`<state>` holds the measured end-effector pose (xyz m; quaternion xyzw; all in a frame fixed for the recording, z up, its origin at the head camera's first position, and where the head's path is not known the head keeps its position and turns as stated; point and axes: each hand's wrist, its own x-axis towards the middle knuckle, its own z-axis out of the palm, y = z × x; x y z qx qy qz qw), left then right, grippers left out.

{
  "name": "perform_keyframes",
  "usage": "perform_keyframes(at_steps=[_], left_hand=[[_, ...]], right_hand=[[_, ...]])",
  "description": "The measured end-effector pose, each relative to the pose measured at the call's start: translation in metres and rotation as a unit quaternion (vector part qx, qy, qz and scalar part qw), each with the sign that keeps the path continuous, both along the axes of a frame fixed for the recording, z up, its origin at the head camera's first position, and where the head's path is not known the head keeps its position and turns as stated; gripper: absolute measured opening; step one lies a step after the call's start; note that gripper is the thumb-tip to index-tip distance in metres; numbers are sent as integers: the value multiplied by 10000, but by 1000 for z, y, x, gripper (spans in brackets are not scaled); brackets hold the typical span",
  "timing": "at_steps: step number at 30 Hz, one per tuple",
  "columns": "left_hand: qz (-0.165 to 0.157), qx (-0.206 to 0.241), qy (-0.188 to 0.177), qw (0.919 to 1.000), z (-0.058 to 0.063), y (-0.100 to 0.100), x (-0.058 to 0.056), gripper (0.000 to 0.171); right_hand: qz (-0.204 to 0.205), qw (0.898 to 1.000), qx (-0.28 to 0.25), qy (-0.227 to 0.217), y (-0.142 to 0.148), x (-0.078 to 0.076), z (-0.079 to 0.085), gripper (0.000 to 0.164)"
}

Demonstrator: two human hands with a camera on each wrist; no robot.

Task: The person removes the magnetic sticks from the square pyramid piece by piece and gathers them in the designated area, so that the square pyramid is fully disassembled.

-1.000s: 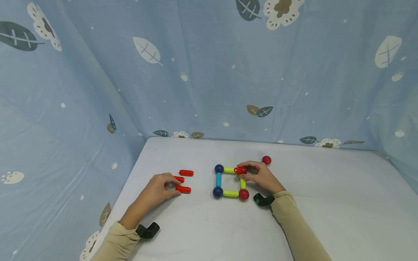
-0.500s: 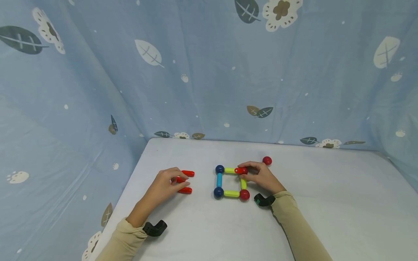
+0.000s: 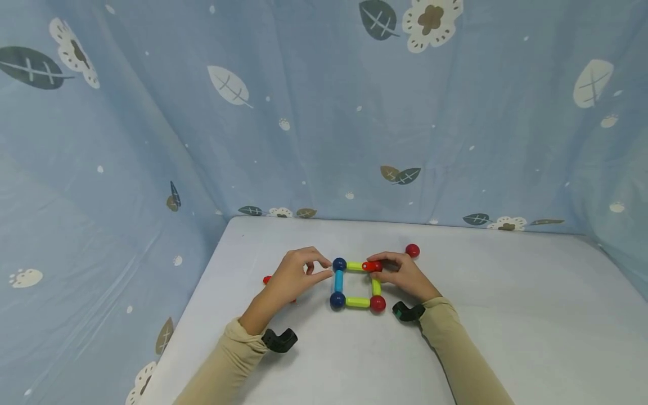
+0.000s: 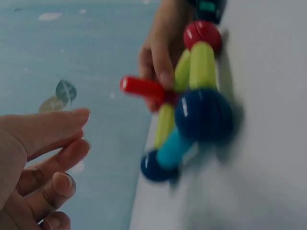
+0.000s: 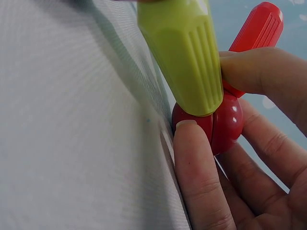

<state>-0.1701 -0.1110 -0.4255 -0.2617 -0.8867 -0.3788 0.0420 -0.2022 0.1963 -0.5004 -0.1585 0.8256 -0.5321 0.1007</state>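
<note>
In the head view, a square of rods and balls lies on the white table. It has a light-blue rod (image 3: 338, 281), yellow-green rods (image 3: 358, 302), two dark-blue balls (image 3: 337, 300) and two red balls. My right hand (image 3: 405, 277) grips the far right red ball (image 5: 228, 125) between thumb and fingers. From that ball a red rod (image 5: 261, 25) stands up off the table. My left hand (image 3: 295, 277) hovers by the far left dark-blue ball (image 3: 340, 264), its thumb and forefinger apart; nothing shows between them in the left wrist view.
A loose red ball (image 3: 412, 250) lies behind my right hand. Ends of loose red rods (image 3: 267, 279) peek out from behind my left hand and wrist, mostly hidden. A patterned blue cloth (image 3: 324, 112) hangs along the table's back and left.
My left hand has left the loose red rods and moved right to the square's left side. My right hand keeps its grip on the red ball.
</note>
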Motion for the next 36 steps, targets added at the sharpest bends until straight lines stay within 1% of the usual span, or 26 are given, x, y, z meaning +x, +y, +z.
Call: perform_keyframes(at_steps=[4, 6, 10, 13, 18, 22, 28, 30, 36], left_hand=[[-247, 86, -132, 9996, 0, 28, -7, 20], [-353, 91, -141, 9992, 1, 41, -9, 23], [-404, -37, -174, 9990, 0, 60, -11, 32], [-384, -117, -210, 9990, -4, 72, -14, 39], [-400, -305, -225, 9985, -12, 88, -15, 39], [-334, -508, -103, 9981, -17, 95, -16, 35], [113, -773, 21, 9969, -20, 94, -17, 30], [205, -814, 104, 9964, -20, 93, -17, 29], [153, -922, 358, 9950, -21, 90, -17, 27]], right_hand=[[74, 9998, -70, 166, 1, 0, -1, 37], [145, 9994, -146, 267, 2, -1, -1, 36], [260, 9985, -237, 417, 2, -1, -3, 35], [280, 9982, -254, 464, 2, -1, -3, 35], [254, 9983, -242, 458, 3, -2, -2, 38], [147, 9988, -222, 402, 3, -1, -1, 38], [151, 9992, -205, 319, 2, -3, -1, 35], [132, 9992, -165, 334, 2, -3, -2, 35], [83, 9992, -145, 367, 1, -3, -3, 35]])
